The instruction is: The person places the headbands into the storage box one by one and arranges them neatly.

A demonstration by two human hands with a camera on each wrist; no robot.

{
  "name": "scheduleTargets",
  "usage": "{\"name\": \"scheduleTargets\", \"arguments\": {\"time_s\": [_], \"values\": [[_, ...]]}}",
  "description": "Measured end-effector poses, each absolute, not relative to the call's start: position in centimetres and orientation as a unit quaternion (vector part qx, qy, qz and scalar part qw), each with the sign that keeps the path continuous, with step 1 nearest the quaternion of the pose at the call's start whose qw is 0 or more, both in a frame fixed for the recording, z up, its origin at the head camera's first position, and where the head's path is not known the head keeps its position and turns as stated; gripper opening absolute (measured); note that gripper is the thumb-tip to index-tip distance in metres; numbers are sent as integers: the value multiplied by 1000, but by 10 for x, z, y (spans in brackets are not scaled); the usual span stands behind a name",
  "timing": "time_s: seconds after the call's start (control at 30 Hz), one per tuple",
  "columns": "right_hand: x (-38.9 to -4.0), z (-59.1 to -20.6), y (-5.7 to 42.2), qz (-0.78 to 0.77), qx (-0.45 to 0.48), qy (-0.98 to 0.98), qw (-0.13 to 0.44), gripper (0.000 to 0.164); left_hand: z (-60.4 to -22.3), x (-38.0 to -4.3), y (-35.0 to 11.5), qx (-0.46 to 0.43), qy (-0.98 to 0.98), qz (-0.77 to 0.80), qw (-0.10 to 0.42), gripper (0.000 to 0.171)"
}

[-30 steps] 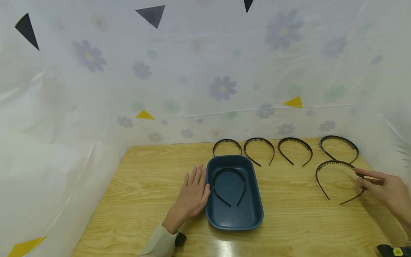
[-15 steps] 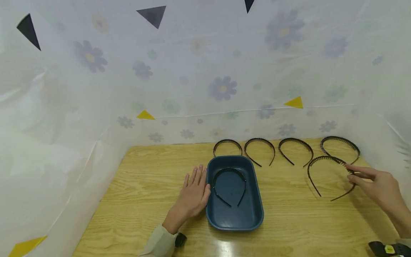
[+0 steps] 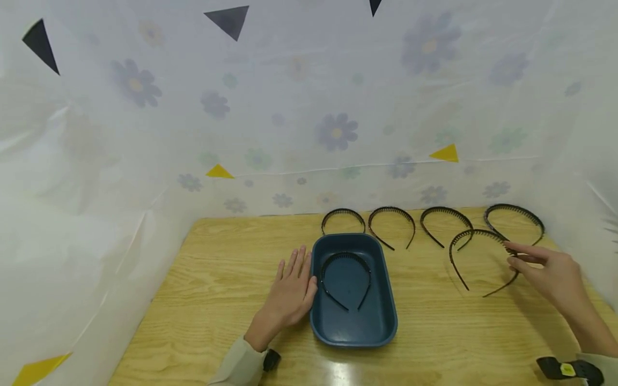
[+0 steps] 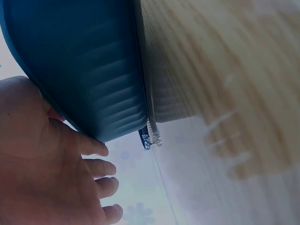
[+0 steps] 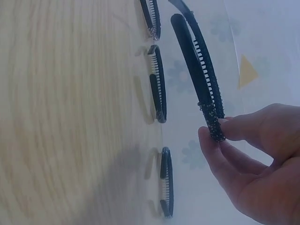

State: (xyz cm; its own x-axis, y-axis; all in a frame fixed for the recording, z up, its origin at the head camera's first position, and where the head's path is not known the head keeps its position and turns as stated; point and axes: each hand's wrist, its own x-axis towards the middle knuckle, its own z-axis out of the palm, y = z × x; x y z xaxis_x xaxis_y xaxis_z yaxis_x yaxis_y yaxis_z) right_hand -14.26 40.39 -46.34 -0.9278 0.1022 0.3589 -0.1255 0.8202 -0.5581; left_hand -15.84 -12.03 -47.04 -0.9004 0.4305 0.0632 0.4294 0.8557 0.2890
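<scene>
My right hand (image 3: 550, 271) pinches a black toothed headband (image 3: 453, 257) by one side between thumb and fingertips, holding it raised over the right part of the table. In the right wrist view this headband (image 5: 192, 56) shows a glittery patch by the fingertips. My left hand (image 3: 288, 295) has its fingers straight and rests against the left wall of a blue plastic tray (image 3: 354, 335). Inside the tray lies another black headband (image 3: 324, 284). From the left wrist, the left fingers (image 4: 101, 168) show along the tray's outer side (image 4: 89, 70).
A row of headbands lies along the back of the wooden table (image 3: 232, 257): one behind the tray (image 3: 343, 211), then one (image 3: 392, 209), another (image 3: 432, 210) and a last at far right (image 3: 541, 225). White flowered sheeting (image 3: 270, 134) stands behind and at the sides.
My right hand has carried the pinched headband leftward and slightly toward the back. The left hand and the tray have stayed in place.
</scene>
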Motion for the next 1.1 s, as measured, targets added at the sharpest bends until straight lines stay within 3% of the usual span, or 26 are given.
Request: {"name": "scheduleTargets", "arguments": {"time_s": [0.47,1.1], "values": [[-146,-441,365,340,34,-920,192,34,-467,-156,-120,219,961,167,26,65],[-166,-433,325,370,60,-907,191,33,-466,-157,-119,199,969,149,6,63]]}}
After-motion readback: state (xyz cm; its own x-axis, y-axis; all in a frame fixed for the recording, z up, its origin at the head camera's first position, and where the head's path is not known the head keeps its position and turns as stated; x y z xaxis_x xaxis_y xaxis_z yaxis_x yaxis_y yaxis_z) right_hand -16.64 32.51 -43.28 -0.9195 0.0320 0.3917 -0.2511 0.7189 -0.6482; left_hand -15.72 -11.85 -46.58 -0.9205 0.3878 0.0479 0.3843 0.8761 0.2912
